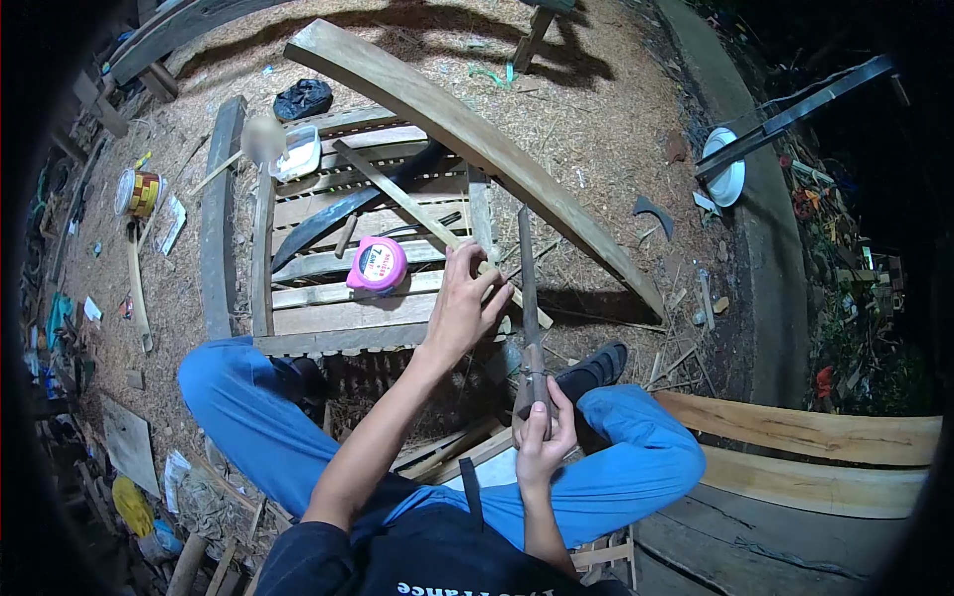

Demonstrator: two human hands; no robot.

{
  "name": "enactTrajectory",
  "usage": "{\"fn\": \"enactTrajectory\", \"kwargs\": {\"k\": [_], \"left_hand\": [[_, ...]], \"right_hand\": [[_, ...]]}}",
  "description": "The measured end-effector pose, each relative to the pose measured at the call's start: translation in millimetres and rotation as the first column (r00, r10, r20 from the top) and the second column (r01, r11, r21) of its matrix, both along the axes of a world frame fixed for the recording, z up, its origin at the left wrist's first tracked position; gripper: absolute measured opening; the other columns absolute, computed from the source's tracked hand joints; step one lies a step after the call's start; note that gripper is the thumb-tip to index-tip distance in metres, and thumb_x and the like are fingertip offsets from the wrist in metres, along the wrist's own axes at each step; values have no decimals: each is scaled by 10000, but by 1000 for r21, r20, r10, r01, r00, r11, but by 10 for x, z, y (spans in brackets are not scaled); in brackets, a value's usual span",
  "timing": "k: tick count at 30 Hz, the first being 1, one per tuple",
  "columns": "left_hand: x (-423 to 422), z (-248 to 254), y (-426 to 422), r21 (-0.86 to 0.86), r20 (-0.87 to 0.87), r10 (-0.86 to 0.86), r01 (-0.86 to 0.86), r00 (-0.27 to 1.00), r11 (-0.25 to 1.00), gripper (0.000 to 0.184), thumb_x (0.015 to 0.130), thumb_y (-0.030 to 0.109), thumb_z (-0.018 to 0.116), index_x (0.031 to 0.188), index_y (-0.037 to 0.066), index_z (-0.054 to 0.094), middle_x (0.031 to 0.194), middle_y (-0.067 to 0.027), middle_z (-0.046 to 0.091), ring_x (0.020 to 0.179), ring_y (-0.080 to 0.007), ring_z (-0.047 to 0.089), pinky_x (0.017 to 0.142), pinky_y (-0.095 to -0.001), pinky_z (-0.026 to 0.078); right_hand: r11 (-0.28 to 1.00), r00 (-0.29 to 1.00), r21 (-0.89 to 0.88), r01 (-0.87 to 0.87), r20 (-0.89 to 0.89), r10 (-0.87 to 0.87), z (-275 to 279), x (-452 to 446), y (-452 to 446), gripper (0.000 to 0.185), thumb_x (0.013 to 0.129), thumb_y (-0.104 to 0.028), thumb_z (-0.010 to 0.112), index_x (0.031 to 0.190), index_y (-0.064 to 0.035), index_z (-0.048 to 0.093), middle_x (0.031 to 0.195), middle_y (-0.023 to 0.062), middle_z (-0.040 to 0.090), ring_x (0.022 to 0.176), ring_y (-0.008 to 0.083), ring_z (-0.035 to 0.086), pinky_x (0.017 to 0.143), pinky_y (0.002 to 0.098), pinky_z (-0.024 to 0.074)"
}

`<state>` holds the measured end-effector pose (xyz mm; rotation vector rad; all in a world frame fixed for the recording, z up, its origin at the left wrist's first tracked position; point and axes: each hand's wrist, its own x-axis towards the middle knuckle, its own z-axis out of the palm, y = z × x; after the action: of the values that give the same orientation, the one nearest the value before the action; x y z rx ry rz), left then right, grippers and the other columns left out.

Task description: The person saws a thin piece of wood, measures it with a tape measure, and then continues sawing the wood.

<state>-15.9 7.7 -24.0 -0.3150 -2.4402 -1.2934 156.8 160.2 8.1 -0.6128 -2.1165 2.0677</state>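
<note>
My left hand (467,306) is closed, its fingers pinching a thin, light wooden strip (397,196) that slants across a low slatted table. Wrapped around the wooden handle of a long narrow knife (529,273) is my right hand (545,437); the blade points away from me and lies close to the strip's near end. Whether blade and strip touch, I cannot tell. On the slats, left of my left hand, rests a pink tape measure (378,264). Behind it lies a long dark curved piece (333,224), partly under the strip, with a short wooden stick (346,236) beside it.
A thick curved beam (467,149) arches over the table's (338,342) far right side. A white tub (301,159) and black plastic bag (303,99) sit at the back left. A white basin (723,167) is far right, a tin (139,193) far left. Boards (805,427) lie at my right.
</note>
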Motion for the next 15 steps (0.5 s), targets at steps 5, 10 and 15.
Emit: {"fn": "enactTrajectory", "kwargs": {"k": [5,10,15], "left_hand": [[7,45,93,-97,45,72,-67,996,993,303,933,218,735,1102,-8,626,1396,-268,449,1433,-445,391,1251,-595,245],[-51,-38,88,-272,50,70,-54,996,961,598,1019,346,580,1486,-8,459,1675,-346,136,1599,-458,66,1304,-543,91],[-63,-146,-13,-399,121,-18,65,992,914,830,1005,412,554,1660,43,202,1705,-332,39,1606,-452,-41,1305,-530,27]], "right_hand": [[998,999,64,1,-40,1,-76,34,29,406,1044,-114,570,1395,89,566,1335,209,646,1052,220,683,877,332,565],[988,998,152,-28,-43,35,-117,22,94,385,1043,-118,570,1362,97,590,1315,219,656,1112,256,673,909,357,561],[983,995,185,-15,-97,34,-65,-73,10,381,1046,-121,567,1368,83,589,1254,196,667,1052,239,684,853,337,566]]}}
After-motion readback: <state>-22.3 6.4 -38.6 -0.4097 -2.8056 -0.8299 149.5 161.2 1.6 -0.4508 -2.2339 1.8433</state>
